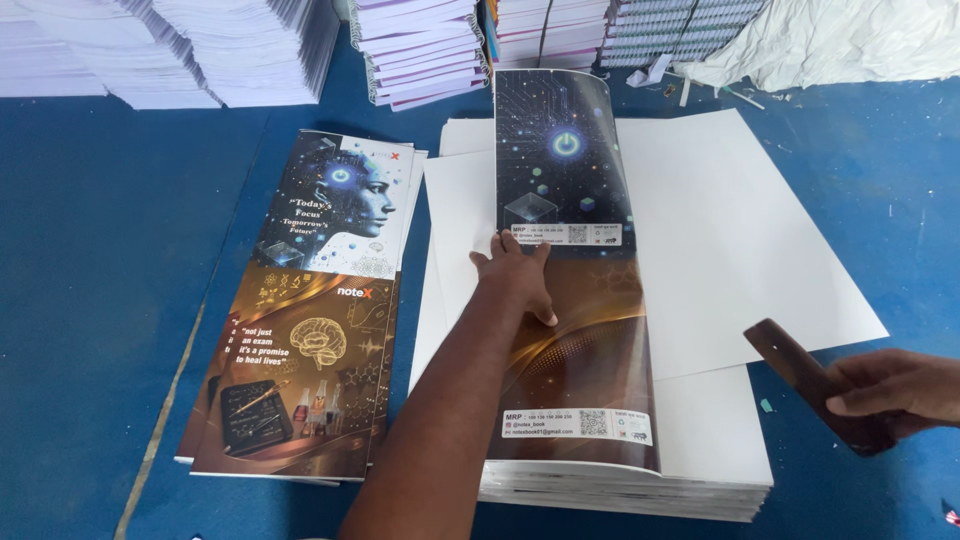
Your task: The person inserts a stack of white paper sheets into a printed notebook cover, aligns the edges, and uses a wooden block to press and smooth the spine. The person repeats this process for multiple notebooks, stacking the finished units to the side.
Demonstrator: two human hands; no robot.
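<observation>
Glossy cover sheet (575,300), printed dark blue above and brown below, lies flat under the spread fingers of the left hand (515,275) atop a thick white paper stack (700,440). Right hand (895,390) clenches a dark wooden stick (800,375) beyond the stack's edge, over bare blue floor (90,300).

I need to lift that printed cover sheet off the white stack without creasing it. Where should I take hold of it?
Probably the far end of the printed cover sheet, coming from above: it already curls up off the white stack, while the left hand presses the middle flat. The right hand holds a dark wooden tool.
</observation>
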